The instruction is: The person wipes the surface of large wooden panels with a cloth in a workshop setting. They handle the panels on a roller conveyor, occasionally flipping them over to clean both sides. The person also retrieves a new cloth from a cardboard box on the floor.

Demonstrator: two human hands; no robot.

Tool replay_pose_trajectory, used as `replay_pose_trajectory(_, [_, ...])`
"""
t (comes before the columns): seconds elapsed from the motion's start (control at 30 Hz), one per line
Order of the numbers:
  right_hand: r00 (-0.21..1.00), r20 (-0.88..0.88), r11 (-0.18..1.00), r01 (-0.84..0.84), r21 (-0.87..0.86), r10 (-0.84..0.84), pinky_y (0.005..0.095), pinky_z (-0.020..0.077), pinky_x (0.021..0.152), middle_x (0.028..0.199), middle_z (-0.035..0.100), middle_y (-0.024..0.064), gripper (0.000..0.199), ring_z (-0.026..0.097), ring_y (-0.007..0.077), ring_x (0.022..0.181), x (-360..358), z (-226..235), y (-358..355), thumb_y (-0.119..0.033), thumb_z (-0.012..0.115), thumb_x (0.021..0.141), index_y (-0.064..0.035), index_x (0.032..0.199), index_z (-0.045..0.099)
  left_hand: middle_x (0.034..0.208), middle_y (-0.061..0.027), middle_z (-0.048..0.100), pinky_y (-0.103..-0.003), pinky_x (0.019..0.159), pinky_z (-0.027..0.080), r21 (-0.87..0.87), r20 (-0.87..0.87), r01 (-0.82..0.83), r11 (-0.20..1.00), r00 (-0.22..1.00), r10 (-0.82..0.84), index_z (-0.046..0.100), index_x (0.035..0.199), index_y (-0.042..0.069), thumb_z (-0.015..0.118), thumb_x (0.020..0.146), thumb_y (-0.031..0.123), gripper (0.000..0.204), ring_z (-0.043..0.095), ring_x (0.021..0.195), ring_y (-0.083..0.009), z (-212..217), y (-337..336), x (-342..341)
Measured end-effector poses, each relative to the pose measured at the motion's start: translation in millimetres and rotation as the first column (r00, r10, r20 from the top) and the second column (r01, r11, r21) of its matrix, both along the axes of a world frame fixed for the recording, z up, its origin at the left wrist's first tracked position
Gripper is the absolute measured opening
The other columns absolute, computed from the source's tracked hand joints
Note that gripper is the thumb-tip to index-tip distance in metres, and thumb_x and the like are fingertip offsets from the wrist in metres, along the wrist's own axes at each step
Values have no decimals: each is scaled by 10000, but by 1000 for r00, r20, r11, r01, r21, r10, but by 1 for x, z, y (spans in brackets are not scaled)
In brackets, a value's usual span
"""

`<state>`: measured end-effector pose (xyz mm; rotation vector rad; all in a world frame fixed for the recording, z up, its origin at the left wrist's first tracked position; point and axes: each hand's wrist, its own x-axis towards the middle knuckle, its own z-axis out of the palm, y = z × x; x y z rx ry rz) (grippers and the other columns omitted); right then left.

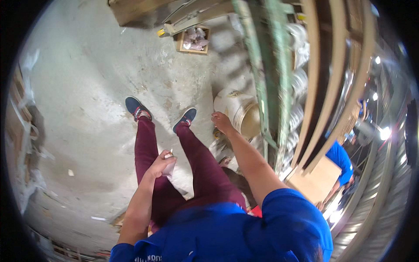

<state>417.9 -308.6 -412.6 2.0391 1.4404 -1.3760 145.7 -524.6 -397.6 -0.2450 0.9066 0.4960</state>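
My left hand [161, 165] is closed around a small pale packet [169, 170], held in front of my thigh. A short white tip sticks up beside the fingers; the packet's exact kind is too small to make out. To the right, my right hand [223, 123] hangs with its fingers curled in, and nothing shows in it. A white bucket [231, 107] with a tan inside stands on the floor just beyond that hand. Ahead on the floor, an open box [193, 51] contains several pinkish and clear packets.
A green metal rack post [279, 65] and long brown boards [334, 83] rise close on my right. Behind them another person in a blue sleeve [340, 159] is by a cardboard box [315, 178]. Plastic-wrapped stacks [26, 113] line the left side of the concrete floor [83, 87].
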Motion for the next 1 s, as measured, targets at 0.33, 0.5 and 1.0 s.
replay_pose_trajectory(0.33, [991, -75, 846, 134, 517, -111, 311, 463, 579, 739, 604, 72, 213, 558, 150, 583, -48, 168, -44, -86, 545, 841, -87, 1044, 609, 733, -8, 585, -249, 474, 407, 212, -572, 130, 969, 820, 15, 561, 982, 81, 683, 837, 291, 283, 524, 573, -84, 120, 37, -153])
replay_pose_trajectory(0.5, [954, 196, 492, -61, 869, -227, 421, 420, 886, 1194, 544, 136, 316, 564, 321, 995, -51, 209, 1, -218, 575, 825, -68, 1104, 577, 729, 9, 543, -264, 491, 405, 299, -698, 110, 948, 702, 138, 545, 999, 113, 633, 871, 324, 262, 493, 599, -86, 150, 29, -153])
replay_pose_trajectory(1.0, [937, 274, 705, -43, 707, -217, 455, 252, 1085, 1424, 331, 188, 602, 278, 370, 1328, -16, 181, 48, -370, 541, 841, -141, 1371, 373, 1263, -65, 417, -465, 915, 450, 373, -176, 131, 918, 982, -69, 303, 1334, 262, 649, 856, 198, 594, 469, 1149, -262, 312, 35, -56])
